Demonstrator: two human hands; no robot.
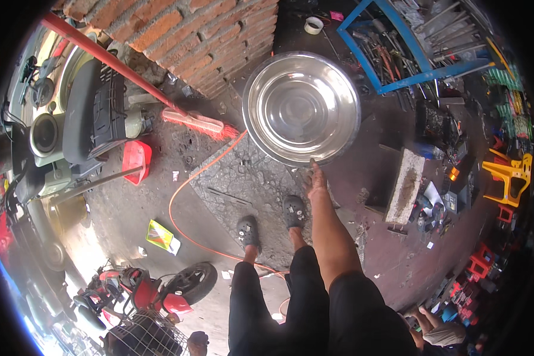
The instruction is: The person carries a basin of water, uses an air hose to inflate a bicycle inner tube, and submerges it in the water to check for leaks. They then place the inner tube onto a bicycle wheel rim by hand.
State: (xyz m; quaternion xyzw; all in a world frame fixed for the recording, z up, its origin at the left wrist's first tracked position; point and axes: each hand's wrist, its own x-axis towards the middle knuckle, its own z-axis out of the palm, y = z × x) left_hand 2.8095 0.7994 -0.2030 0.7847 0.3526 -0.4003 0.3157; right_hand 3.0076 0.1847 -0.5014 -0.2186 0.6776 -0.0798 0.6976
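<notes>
A wide, shiny metal basin (302, 110) with a rolled rim faces me, showing its hollow inside with nothing in it. My right hand (316, 180) grips its near rim, a finger at the edge and the rest partly hidden below. Whether the basin rests on anything underneath cannot be seen. At the lower edge, beside a motorbike's wire basket, my left hand (197, 343) hangs low and dark. Its fingers are too small and shaded to make out. Both my feet, in dark clogs (293, 212), stand on the rough floor just short of the basin.
A red-handled broom (199, 123) leans left of the basin by a brick wall (190, 41). An orange hose (178, 190) curves across the floor. Right stand a blue-framed tool rack (391, 86), a concrete block (404, 187) and a yellow stool (510, 178). A red motorbike (148, 293) stands lower left.
</notes>
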